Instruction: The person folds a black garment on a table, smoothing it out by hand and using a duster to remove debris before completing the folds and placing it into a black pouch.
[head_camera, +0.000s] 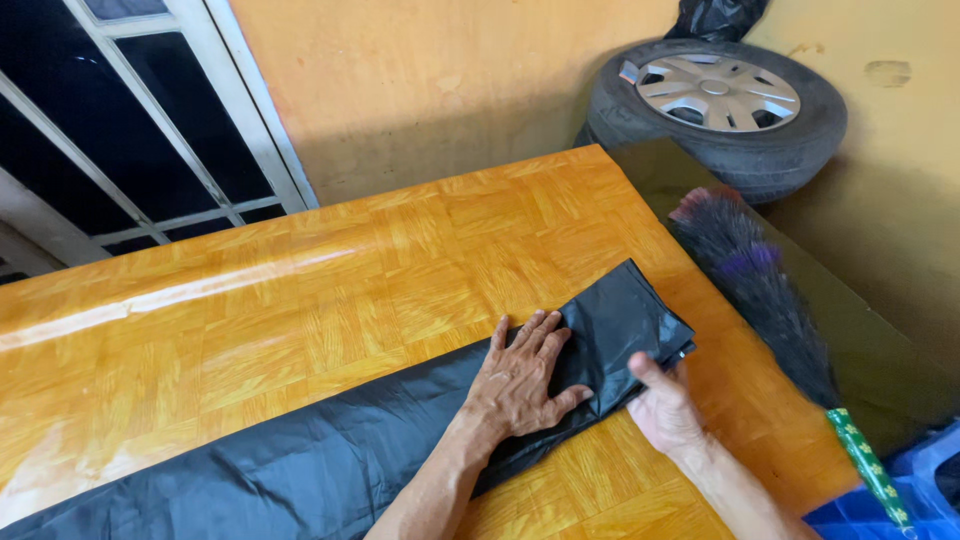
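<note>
A long black plastic bag (300, 450) lies folded into a strip across the glossy orange wood-pattern table (300, 300). My left hand (520, 385) rests flat on the strip with fingers spread, pressing it down. Just right of it, my right hand (665, 405) pinches the folded end of the bag (625, 325) between thumb and fingers at the strip's lower edge. The bag's right end is doubled over on itself.
A feather duster (755, 285) with a green patterned handle lies along the table's right edge. A car tyre with a silver wheel cover (720, 105) leans in the corner against the orange wall. A white-framed window grille (130, 130) stands at the left. Blue plastic (870, 510) shows at bottom right.
</note>
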